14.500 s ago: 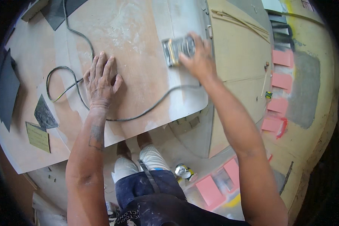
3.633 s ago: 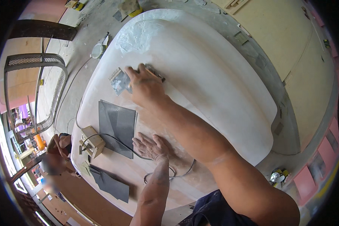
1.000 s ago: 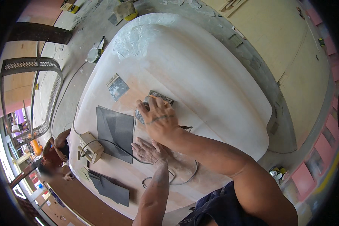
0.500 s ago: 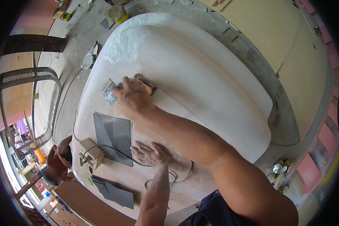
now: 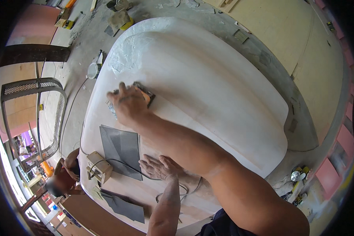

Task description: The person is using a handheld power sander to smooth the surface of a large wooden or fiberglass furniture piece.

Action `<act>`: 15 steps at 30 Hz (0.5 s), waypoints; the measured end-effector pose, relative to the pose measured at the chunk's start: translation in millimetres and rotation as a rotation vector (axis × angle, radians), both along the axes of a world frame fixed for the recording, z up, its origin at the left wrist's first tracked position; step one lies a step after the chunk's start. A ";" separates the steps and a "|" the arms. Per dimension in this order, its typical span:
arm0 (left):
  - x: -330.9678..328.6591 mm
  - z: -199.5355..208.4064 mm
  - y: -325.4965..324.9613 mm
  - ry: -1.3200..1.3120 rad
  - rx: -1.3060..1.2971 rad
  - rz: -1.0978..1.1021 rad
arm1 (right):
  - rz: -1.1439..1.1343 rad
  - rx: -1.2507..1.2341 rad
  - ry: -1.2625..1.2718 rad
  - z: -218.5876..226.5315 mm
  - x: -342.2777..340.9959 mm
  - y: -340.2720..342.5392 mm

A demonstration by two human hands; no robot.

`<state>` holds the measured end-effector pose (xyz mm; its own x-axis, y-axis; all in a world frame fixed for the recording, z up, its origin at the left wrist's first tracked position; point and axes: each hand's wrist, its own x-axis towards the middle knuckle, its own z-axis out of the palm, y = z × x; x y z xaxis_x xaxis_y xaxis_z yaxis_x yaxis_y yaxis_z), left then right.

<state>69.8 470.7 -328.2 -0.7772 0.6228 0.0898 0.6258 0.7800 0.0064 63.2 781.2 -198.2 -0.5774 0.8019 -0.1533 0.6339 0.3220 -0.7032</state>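
Observation:
My right hand point(image 5: 130, 103) is closed over a sanding block point(image 5: 149, 94) on a large white, smoothly curved panel point(image 5: 208, 78). The block's dark edge and an orange part show past my fingers; its underside is hidden. My left hand point(image 5: 159, 167) lies flat on the panel's near part, fingers spread, holding nothing. Beside it are dark sheets point(image 5: 120, 151) that look like sandpaper and a black cord point(image 5: 126, 162). That cord leads to a small beige box point(image 5: 99, 167) standing at the panel's left.
More dark sheets point(image 5: 124, 206) lie near the panel's lower left edge. A glossy, pale greenish patch point(image 5: 126, 55) covers its far left corner. A person point(image 5: 69, 173) is off to the left, near a curved metal frame point(image 5: 55, 118). A small pot point(image 5: 93, 70) stands on the floor point(image 5: 76, 47).
My right hand has slid the sanding block a little left and nearer over the panel. The left hand stays flat in its place; the whole view has shifted slightly.

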 end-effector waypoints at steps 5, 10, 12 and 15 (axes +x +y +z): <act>0.7 0.8 2.5 -0.069 0.001 0.096 | -0.019 0.019 0.049 -4.5 -21.6 -7.9; 0.5 4.8 0.3 -0.034 -0.013 0.045 | -0.052 0.047 0.043 -2.7 -12.9 -10.9; 4.0 2.7 3.3 -0.035 -0.011 0.045 | -0.057 0.031 0.006 1.0 -16.2 18.2; 8.0 1.7 5.2 -0.069 0.000 0.043 | -0.041 0.040 -0.074 -0.5 -13.6 23.9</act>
